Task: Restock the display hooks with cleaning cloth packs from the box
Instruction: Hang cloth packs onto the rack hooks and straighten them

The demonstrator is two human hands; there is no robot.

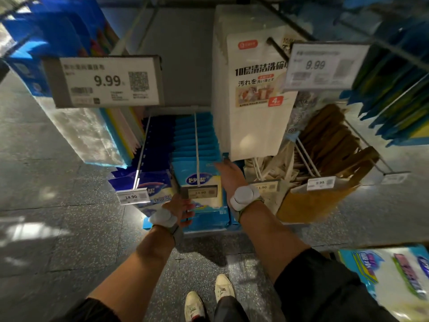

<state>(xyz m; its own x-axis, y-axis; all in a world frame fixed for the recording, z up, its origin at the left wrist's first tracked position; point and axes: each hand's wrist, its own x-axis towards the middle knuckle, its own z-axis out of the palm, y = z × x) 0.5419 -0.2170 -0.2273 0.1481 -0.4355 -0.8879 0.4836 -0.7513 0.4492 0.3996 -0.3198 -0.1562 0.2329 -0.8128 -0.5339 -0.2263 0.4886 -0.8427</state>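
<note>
past sleeves [325, 284], left hand [177, 208] fingers [189, 206] grip the upright pack [210, 180]; right hand [231, 174] fingers [220, 166] straight beside.

the middle display hook [196, 145] carries a row of light blue packs [185, 141]; the left hook [142, 156] carries dark blue packs [160, 135]; right hooks [307, 156] carry brown bags [325, 135].

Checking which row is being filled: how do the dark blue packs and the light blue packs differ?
The dark blue packs are navy; the light blue packs beside them are pale cyan. Both hands are at the light blue packs, the left hand gripping the front one, the right hand along their side; the dark blue packs are untouched. Both rows hang on hooks with 14.90 tags.
</note>
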